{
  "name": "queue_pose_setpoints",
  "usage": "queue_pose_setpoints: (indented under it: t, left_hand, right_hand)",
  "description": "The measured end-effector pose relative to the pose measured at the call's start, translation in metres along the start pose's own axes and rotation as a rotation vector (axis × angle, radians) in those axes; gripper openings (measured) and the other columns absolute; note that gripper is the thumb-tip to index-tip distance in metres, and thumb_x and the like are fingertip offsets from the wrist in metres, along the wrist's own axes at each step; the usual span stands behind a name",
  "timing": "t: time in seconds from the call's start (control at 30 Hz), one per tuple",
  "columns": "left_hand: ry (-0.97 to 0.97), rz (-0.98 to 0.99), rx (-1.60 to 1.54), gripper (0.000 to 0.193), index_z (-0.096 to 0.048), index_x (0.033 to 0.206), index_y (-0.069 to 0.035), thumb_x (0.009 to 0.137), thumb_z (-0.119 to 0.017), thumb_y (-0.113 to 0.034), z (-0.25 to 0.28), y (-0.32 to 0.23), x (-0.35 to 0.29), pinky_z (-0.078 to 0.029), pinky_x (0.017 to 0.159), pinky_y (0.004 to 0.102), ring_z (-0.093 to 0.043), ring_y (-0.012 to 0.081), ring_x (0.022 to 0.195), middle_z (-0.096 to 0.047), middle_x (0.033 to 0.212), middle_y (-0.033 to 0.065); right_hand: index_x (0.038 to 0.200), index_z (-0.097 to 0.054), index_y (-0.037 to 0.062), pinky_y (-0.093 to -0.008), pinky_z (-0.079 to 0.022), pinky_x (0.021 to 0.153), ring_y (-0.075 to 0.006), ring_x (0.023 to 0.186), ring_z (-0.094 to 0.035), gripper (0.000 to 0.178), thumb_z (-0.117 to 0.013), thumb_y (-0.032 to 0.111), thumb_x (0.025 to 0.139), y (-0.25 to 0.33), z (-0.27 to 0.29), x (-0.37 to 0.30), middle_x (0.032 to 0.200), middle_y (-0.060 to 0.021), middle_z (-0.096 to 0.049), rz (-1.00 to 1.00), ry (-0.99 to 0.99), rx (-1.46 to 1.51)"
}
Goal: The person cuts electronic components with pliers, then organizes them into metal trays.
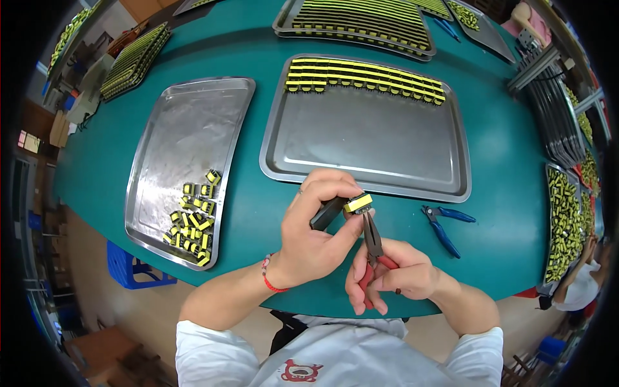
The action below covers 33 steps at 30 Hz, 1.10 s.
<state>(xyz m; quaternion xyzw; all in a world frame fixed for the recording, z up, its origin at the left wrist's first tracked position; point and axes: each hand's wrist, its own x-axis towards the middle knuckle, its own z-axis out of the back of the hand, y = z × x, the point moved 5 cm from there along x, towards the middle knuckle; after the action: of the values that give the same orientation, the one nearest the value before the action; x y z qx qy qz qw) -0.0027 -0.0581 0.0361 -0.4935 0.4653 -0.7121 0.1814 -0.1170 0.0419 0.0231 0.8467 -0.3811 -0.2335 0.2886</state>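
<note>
In my left hand (313, 235), thumb and fingers pinch a small transformer (358, 204) with yellow tape and a black base. A black bar-like piece (328, 214), perhaps a tool handle, also sits within that hand; its kind I cannot make out. My right hand (403, 271) is closed round red-handled needle-nose pliers (372, 237). Their jaw tips point up at the transformer's pin side, touching or very close. Blue-handled cutters (445, 226) lie with handles spread on the green table, to the right of my hands.
A metal tray (361, 145) ahead holds rows of transformers (367, 79) along its far side. The left tray (187, 122) has loose ones (190, 232) near its front. Filled trays (361, 26) stand at the back, and a heaped tray (564, 226) at right, near another person (577, 284).
</note>
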Motion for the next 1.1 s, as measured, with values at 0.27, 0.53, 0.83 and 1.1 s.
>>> queue_pose_setpoints:
  t: [0.27, 0.53, 0.83, 1.1]
  left_hand:
    - [0.001, -0.047, 0.019, 0.036, -0.056, 0.108, 0.001, 0.077, -0.066, 0.015, -0.001, -0.001, 0.000, -0.054, 0.076, 0.0263, -0.060, 0.0162, 0.095, -0.054, 0.112, 0.0142]
    - [0.042, -0.150, 0.067, 0.042, -0.057, 0.111, 0.000, 0.072, -0.066, 0.015, 0.001, -0.007, 0.002, -0.054, 0.072, 0.0274, -0.060, 0.0180, 0.091, -0.055, 0.110, 0.0152]
    - [0.095, -0.290, 0.315, 0.051, -0.061, 0.116, 0.001, 0.068, -0.065, 0.016, -0.004, -0.014, 0.006, -0.053, 0.065, 0.0281, -0.062, 0.0202, 0.080, -0.060, 0.102, 0.0146]
    - [0.107, -0.277, 0.340, 0.046, -0.062, 0.112, 0.003, 0.068, -0.065, 0.017, -0.005, -0.012, 0.007, -0.054, 0.066, 0.0291, -0.064, 0.0224, 0.079, -0.062, 0.099, 0.0155]
  right_hand:
    - [0.107, -0.048, -0.0030, -0.0320, -0.055, 0.052, -0.0342, 0.082, -0.069, 0.032, -0.041, -0.011, 0.076, -0.001, 0.004, 0.004, 0.094, -0.0251, -0.063, 0.071, -0.020, 0.017]
    - [0.101, -0.050, -0.0013, -0.0274, -0.044, 0.045, -0.0260, 0.069, -0.066, 0.029, -0.041, -0.009, 0.074, -0.001, 0.009, 0.002, 0.085, -0.0199, -0.064, 0.044, -0.076, -0.085]
    - [0.098, -0.053, -0.0008, -0.0270, -0.042, 0.048, -0.0202, 0.065, -0.062, 0.029, -0.041, -0.008, 0.072, 0.005, 0.010, 0.000, 0.084, -0.0167, -0.065, 0.055, -0.159, -0.259]
    - [0.098, -0.052, -0.0022, -0.0272, -0.044, 0.047, -0.0217, 0.068, -0.064, 0.028, -0.042, -0.008, 0.072, 0.007, 0.014, 0.000, 0.083, -0.0160, -0.065, 0.030, -0.171, -0.269]
